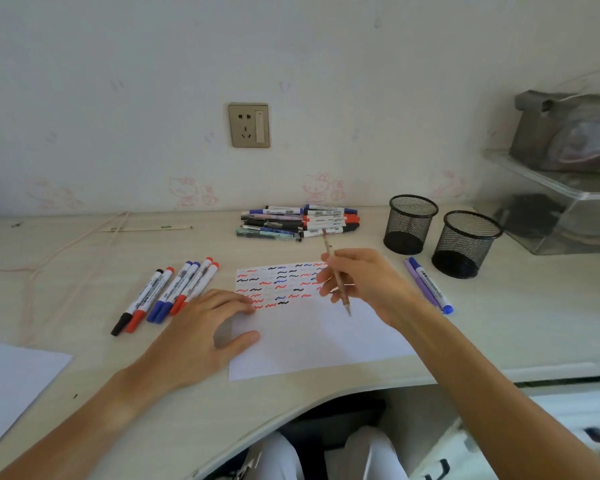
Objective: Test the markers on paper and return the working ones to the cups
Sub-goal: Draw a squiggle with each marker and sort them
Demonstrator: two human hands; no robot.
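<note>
Over the squiggle-filled white paper sheet (pixel 312 327), our right hand (pixel 357 282) grips a thin pen (pixel 338 280), left hand (pixel 205 327) flat; both black mesh cups (pixel 409 223) look empty, a pile (pixel 298 221) untested.

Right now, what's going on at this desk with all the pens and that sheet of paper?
A person is testing pens. The right hand holds a thin pen with its tip just over the paper, below rows of red, blue and black squiggles. The left hand rests on the sheet's left edge. Six markers lie to the left, a pile waits at the back, and both mesh cups look empty.
</note>
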